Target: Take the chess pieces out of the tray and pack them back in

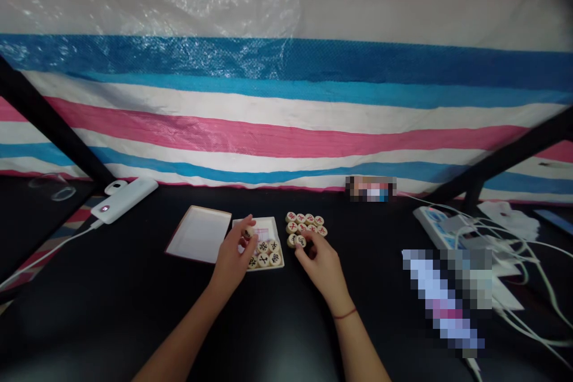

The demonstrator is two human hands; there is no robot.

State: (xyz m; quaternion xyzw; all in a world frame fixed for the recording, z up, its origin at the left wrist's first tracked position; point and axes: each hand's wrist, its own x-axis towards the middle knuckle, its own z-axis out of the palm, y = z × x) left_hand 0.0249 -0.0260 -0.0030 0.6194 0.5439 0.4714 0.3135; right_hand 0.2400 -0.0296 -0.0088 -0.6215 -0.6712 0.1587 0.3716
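Note:
Between the fingertips of my left hand (233,255) is a round Chinese chess piece (248,231), held above an open white box (272,228). Several black-marked chess pieces (263,259) lie in the near part of that box, some partly covered by my fingers. To the right, on the table, red-marked chess pieces (301,218) lie in rows. My right hand (323,262) has its thumb and fingers closed around a black-marked piece (300,241) at the near side of those rows. Another piece (292,240) touches its left side.
The box lid (199,234) lies left of the box on the black table (134,286). A white device with a cable (128,200) sits at the back left. On the right are a power strip (432,224), tangled white cables (532,250) and a blurred-out object (441,298). Striped sheeting (268,137) hangs behind.

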